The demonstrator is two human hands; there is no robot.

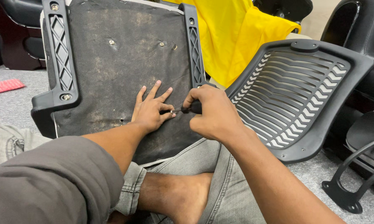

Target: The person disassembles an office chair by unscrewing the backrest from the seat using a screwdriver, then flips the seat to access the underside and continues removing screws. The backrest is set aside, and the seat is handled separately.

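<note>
Against the fabric underside of the upturned chair seat, left hand lies flat with fingers spread, steadying the screwdriver tip, while right hand grips the screwdriver; best kept square to the seat, pressed firmly.

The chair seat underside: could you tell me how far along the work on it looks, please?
Done: the left bracket and right bracket sit on the seat base with a bolt visible at the left bracket's lower end. In hand: the right hand holds a screwdriver at a spot steadied by the left hand. Left: the slatted backrest lies apart, unattached.
</note>
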